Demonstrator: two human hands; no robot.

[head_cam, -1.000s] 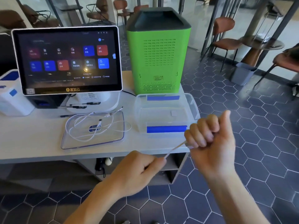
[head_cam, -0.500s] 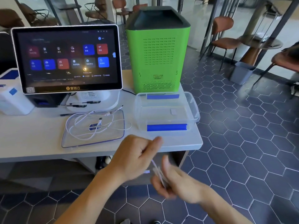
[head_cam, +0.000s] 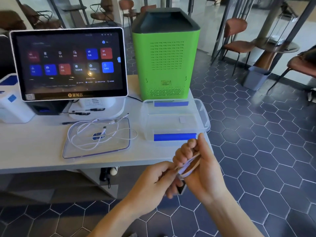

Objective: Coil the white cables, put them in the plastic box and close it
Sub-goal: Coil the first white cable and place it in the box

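Observation:
Both hands meet in front of the table's near edge. My right hand (head_cam: 200,170) holds a white cable (head_cam: 189,165) folded into several loops across its fingers. My left hand (head_cam: 153,183) pinches the lower end of that bundle. A clear plastic box (head_cam: 203,117) with blue clips stands open and empty on the table (head_cam: 34,144), just beyond my right hand. Its clear lid (head_cam: 80,153) lies flat to the left, with a second white cable (head_cam: 95,134) sprawled loosely over it.
A touchscreen terminal (head_cam: 68,64) stands at the back left and a green machine (head_cam: 165,55) behind the box. Pens (head_cam: 80,113) lie at the terminal's base. A white device (head_cam: 12,103) sits at the far left. Chairs and a bin stand on the tiled floor at right.
My right hand dropped from a raised fist with the cable stretched taut, then came up again with the cable gathered in loops. My left hand stayed on the cable's end.

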